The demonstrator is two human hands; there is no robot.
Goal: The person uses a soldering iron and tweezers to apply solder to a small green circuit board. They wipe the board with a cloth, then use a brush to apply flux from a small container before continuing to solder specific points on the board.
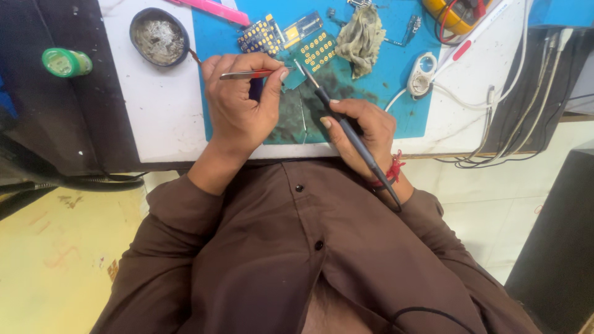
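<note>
My left hand (pixel 238 102) pinches metal tweezers (pixel 247 74) whose tips meet a small green circuit board (pixel 294 79) on the blue work mat (pixel 396 93). My right hand (pixel 362 133) grips a dark soldering iron (pixel 346 130) like a pen, its tip (pixel 299 64) resting on the same board. The iron's cable runs back over my wrist, which wears a red thread band (pixel 393 168). Both forearms are in brown sleeves.
More boards (pixel 263 35) with gold pads lie behind, beside a dirty rag (pixel 362 38). A round tin (pixel 159 37) and a green lid (pixel 65 62) sit at the left. A yellow meter (pixel 451 15), a white cable reel (pixel 422 74) and wires are at the right.
</note>
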